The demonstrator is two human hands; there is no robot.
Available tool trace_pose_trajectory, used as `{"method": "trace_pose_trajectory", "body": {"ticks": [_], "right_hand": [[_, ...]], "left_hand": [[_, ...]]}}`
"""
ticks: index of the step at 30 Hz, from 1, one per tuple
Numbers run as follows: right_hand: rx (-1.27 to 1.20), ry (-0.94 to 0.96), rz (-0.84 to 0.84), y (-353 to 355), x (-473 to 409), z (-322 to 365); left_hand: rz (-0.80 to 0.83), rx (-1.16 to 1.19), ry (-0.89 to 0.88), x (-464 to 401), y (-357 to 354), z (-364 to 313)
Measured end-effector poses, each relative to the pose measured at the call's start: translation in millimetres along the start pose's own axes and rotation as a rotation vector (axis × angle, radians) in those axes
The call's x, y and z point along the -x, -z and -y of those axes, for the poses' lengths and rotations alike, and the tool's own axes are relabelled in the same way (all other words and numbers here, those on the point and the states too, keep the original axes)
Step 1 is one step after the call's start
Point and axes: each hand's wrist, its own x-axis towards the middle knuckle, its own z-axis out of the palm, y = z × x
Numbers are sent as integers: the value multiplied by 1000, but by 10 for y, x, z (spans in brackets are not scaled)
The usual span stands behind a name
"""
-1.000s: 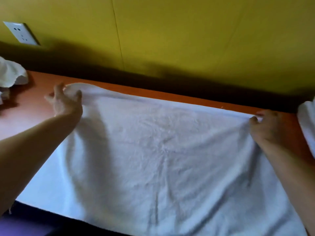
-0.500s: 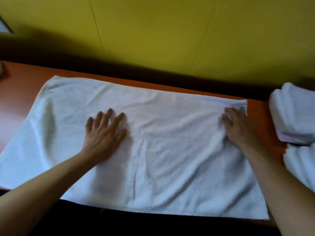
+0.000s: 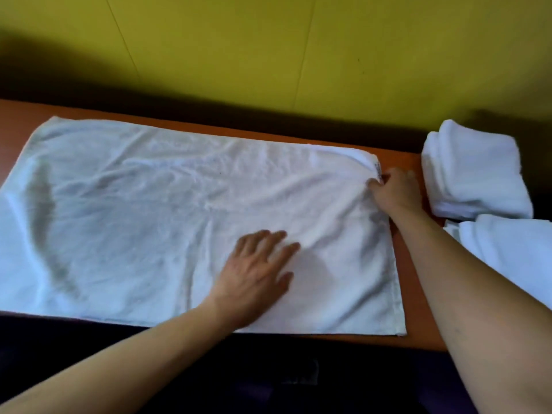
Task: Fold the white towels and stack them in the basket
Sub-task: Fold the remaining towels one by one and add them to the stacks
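My left hand (image 3: 257, 273) lies flat on the soft, limp towel (image 3: 149, 210); right hand (image 3: 394, 192) pinches its far-right corner, the sensible place to lift it

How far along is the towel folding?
Done: two folded white towels sit at the table's right end. In hand: one towel lies spread flat, the left hand flat on it, the right hand pinching its far right corner. Left: folding it. No basket is in view.
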Motion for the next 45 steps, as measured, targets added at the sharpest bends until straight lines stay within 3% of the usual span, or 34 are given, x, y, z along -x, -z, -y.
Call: {"method": "trace_pose_trajectory", "body": {"ticks": [3,7,13,19,23,29,34,41,45], "right_hand": [[-127,17,46,-4,-15,13],[-334,-45,62,47,-41,52],[-665,-348,207,184,-93,-78],[-748,-279,-23,652,-88,-249],[-859,-347,8,1002,-85,-441],[-985,-345,31,1200,54,-197],[-1092,-258,92,1173,304,662],[-1160,-203,220,768,505,2127],[-1163,-146,274,479,690,2908]], "left_hand": [[116,66,-186,-42,-218,-688],[257,3,-227,-137,-370,-1057],[203,-54,-320,-114,-421,-1172],[217,296,-43,-261,-147,-1425],[187,593,171,-291,187,-1734],[12,762,345,-182,584,-1770],[-180,791,484,116,844,-1280],[-294,960,778,569,1351,-312],[-375,1002,850,752,1617,150]]}}
